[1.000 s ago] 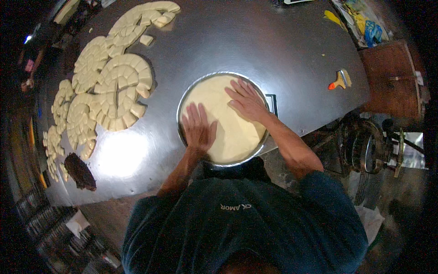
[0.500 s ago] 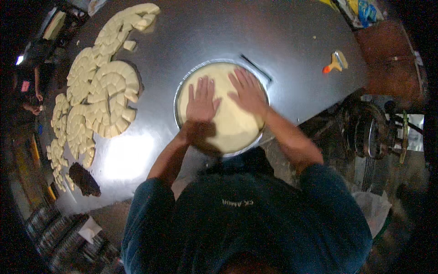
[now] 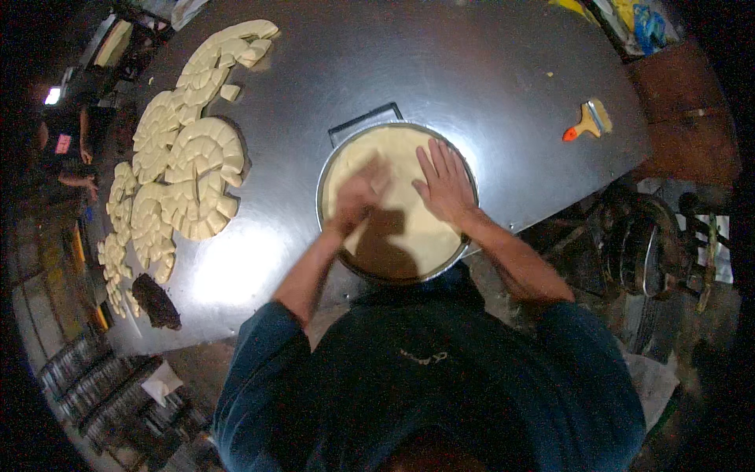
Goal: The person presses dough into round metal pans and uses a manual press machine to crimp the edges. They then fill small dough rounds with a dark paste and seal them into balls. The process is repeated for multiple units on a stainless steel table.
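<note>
A round metal pan [image 3: 320,206] stands at the table's near edge, filled by a smooth pale sheet of dough [image 3: 417,248]. Its dark handle [image 3: 364,122] sticks out at the far left. My right hand [image 3: 446,187] lies open on the dough's right side, fingers stretched forward near the rim. Over the left part of the dough is my left hand [image 3: 362,193], smeared by motion, so its fingers cannot be made out. Whether it touches the dough is unclear. A dark shadow falls across the near half of the dough.
Cut dough pieces in coils [image 3: 193,177] cover the left of the metal table [image 3: 472,63]. A brush with an orange-tipped handle [image 3: 590,120] lies at the right. A dark brown lump [image 3: 156,302] sits at the near left corner. Another person's hand [image 3: 85,185] shows beyond the left edge.
The pan has turned counterclockwise, its handle swinging from far right to far left. My left hand has gone from flat and spread on the dough to a blur; my right stays spread.
</note>
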A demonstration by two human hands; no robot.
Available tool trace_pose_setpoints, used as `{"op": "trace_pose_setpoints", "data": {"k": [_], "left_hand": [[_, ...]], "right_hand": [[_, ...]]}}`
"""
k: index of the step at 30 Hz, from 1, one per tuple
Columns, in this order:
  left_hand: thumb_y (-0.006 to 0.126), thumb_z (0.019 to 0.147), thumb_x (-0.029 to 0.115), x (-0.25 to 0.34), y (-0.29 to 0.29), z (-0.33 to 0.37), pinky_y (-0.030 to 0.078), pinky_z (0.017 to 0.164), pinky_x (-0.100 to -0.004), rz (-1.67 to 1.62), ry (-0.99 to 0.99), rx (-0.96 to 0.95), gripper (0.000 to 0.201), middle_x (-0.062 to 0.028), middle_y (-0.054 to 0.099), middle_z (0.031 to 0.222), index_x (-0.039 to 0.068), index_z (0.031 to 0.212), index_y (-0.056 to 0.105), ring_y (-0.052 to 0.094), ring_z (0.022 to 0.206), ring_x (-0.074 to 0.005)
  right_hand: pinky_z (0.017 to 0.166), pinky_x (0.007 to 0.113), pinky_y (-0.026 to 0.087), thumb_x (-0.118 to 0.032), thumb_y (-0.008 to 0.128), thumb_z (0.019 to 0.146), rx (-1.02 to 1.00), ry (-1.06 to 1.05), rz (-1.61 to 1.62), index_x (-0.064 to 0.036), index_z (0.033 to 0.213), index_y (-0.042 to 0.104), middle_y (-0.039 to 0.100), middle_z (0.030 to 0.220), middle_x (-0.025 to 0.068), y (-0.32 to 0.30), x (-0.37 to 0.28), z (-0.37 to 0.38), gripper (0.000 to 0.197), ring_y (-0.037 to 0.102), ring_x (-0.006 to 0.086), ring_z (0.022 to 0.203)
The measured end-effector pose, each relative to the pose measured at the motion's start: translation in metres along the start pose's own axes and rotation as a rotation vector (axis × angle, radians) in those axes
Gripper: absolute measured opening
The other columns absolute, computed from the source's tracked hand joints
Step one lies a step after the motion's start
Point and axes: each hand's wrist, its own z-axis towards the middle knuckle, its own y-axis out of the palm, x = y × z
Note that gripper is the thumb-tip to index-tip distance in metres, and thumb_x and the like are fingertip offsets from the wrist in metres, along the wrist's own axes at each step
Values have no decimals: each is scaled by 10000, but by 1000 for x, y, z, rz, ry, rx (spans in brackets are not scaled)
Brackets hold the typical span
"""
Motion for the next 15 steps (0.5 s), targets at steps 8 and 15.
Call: {"op": "trace_pose_setpoints", "data": {"k": [8, 15], "left_hand": [[525, 903, 422, -32, -55, 96, 423, 901, -506, 217, -332, 16, 576, -221, 561, 1169, 28, 1316, 442, 549, 1055, -388], [524, 910, 364, -16, -55, 1, 460, 828, -497, 217, -755, 289, 484, -253, 575, 1119, -6, 1222, 509, 572, 996, -406]], "right_hand": [[1074, 663, 104, -470, 447, 917, -16, -439, -1, -290, 1431, 348, 215, 1531, 104, 30, -39, 35, 553, 163, 330, 1414], [1087, 490, 268, -273, 549, 879, 186, 76, 452, -18, 1263, 511, 470, 1330, 226, -41, 24, -24, 463, 378, 436, 1266]]}}
